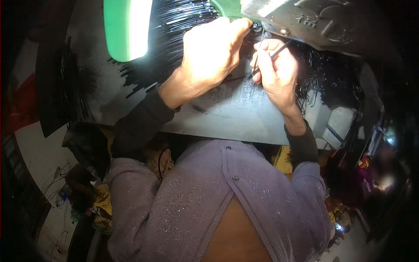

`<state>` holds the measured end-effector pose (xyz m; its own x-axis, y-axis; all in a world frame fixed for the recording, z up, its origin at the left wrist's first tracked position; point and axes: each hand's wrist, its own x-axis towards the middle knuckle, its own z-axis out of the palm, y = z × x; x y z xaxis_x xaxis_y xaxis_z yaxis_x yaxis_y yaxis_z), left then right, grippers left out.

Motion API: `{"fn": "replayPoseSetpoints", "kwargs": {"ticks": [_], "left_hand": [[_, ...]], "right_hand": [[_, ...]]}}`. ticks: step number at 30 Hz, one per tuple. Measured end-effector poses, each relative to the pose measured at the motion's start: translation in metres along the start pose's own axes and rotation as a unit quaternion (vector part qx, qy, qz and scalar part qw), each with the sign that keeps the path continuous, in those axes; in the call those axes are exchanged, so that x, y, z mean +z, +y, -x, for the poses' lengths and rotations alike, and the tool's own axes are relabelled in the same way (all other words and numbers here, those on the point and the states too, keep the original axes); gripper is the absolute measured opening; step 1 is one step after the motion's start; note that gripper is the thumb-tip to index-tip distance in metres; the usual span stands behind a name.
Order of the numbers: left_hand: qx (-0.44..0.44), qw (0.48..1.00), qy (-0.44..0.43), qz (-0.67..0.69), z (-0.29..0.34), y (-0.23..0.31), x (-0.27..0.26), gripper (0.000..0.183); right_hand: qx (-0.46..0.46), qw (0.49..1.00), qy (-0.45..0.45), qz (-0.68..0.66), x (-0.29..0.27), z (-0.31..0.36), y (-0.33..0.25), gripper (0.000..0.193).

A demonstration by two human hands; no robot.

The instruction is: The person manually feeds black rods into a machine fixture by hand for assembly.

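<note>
My left hand (211,54) reaches up to the metal fitting (256,29) at the foot of the machine. Its fingers are bent and closed there, and whatever they pinch is hidden. Just to the right, below the same fitting, my right hand (276,70) grips a thin black strip (280,49) between thumb and fingers; it slants from upper right to lower left. A pile of similar thin, shiny black strips (168,41) lies on the grey metal table (205,111), beyond and left of my left hand.
A bright green lamp (124,32) hangs over the pile. The grey machine housing (314,22), with raised marks, overhangs my right hand. More black strips (307,72) lie tangled to the right. A pale block with a dark band (339,126) stands by the table's right end.
</note>
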<state>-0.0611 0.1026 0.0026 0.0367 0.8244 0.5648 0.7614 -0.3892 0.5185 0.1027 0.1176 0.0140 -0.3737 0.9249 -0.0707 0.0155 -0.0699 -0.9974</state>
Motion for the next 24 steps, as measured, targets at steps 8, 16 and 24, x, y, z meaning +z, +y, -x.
{"fn": "replayPoseSetpoints", "kwargs": {"ticks": [8,16,24], "left_hand": [[0.032,0.999,0.042,0.002,0.004,-0.008,0.009,0.016],[0.017,0.999,0.039,0.011,0.003,-0.007,0.008,0.016],[0.022,0.999,0.031,-0.008,0.005,-0.005,0.008,0.024]], "right_hand": [[-0.027,1.000,-0.007,0.012,0.001,-0.002,0.006,0.007],[-0.023,1.000,-0.009,0.009,0.000,-0.004,0.010,0.006],[-0.036,0.999,0.002,0.020,0.002,-0.004,0.013,0.005]]}}
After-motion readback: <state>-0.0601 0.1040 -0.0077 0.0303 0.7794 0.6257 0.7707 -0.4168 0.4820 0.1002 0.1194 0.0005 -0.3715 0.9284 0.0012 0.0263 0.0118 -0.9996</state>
